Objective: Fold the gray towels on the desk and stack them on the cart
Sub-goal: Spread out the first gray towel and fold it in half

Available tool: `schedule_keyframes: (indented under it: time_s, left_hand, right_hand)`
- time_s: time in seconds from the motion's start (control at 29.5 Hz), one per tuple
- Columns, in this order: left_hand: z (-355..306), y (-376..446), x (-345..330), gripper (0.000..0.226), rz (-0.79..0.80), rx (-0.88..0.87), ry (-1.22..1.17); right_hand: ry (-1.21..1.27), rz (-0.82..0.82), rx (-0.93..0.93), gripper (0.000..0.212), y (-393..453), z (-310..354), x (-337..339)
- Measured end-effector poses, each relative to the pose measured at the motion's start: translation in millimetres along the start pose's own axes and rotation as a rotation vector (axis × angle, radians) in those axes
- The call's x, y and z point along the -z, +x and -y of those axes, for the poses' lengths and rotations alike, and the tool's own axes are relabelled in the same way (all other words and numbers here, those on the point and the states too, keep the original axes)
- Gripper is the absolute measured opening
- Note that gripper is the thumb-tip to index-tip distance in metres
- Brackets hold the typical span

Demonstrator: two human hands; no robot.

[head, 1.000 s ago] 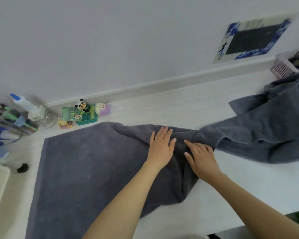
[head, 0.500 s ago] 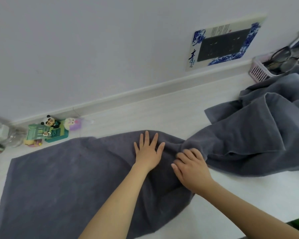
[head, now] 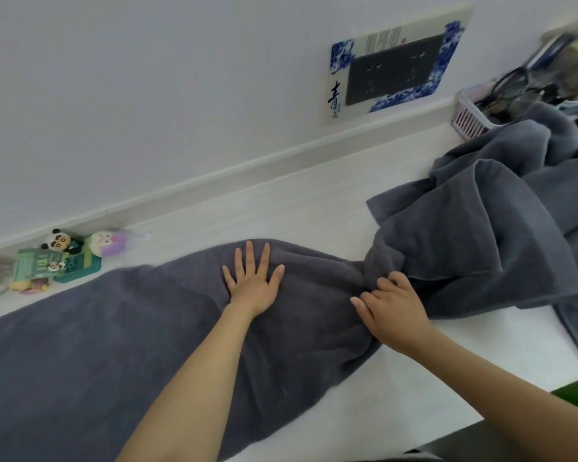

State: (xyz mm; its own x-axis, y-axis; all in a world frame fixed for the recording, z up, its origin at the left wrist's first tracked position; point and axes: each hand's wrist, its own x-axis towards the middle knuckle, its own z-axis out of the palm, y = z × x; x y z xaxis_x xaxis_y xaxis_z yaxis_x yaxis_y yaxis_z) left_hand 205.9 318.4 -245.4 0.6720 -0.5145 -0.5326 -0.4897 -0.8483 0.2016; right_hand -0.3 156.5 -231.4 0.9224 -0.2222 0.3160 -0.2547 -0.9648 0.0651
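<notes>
A large gray towel (head: 97, 345) lies spread over the white desk (head: 297, 208), flat on the left and bunched toward the right. My left hand (head: 252, 283) presses flat on it with the fingers spread, near its far edge. Just to the right, my right hand (head: 392, 306) has its fingers curled into the bunched cloth where the towel narrows. Beyond that pinch point a crumpled heap of gray towel (head: 481, 235) rises at the right. No cart is in view.
Small toy figures and a green box (head: 60, 260) sit by the wall at the left. A pink basket (head: 471, 111) holding glasses and cables stands at the back right. A blue-patterned socket plate (head: 397, 65) is on the wall. The desk's front edge runs at the lower right.
The view has swung right, so the toys slid left and the heap came closer. My right hand went from flat fingers to curling into the bunched towel; my left hand spread its fingers.
</notes>
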Motion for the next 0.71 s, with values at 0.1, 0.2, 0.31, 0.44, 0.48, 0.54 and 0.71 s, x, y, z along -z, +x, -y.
schedule_keyframes:
  time_s: [0.1, 0.2, 0.31, 0.44, 0.48, 0.54, 0.71]
  left_hand:
    - [0.6, 1.6, 1.2, 0.064, 0.002, -0.001, 0.009]
    - [-1.8, -2.8, 1.1, 0.065, -0.031, -0.030, 0.017]
    - [-8.5, -20.7, -7.6, 0.063, -0.228, -0.157, 0.042]
    - [-18.9, -48.5, -34.1, 0.060, -0.217, -0.367, 0.108]
    - [-12.8, -51.8, -38.6, 0.060, -0.170, -0.360, 0.150]
    - [-5.6, -47.4, -38.0, 0.060, -0.107, -0.336, 0.171]
    - [3.1, -33.4, -26.2, 0.059, -0.039, -0.366, 0.165]
  right_hand:
    - [-0.005, 0.009, -0.098, 0.053, -25.0, -0.8, -1.6]
    - [-0.026, 0.018, -0.128, 0.059, -52.9, 11.7, 0.7]
    - [0.009, 0.000, -0.132, 0.042, -52.7, 32.7, 13.5]
    - [0.231, 0.211, -0.105, 0.045, -50.2, 63.6, 9.4]
    - [0.240, 0.263, -0.131, 0.052, -54.1, 73.7, 4.3]
    - [0.231, 0.390, -0.207, 0.059, -61.3, 81.3, 1.4]
    - [0.184, 0.447, -0.309, 0.057, -72.1, 106.2, 7.9]
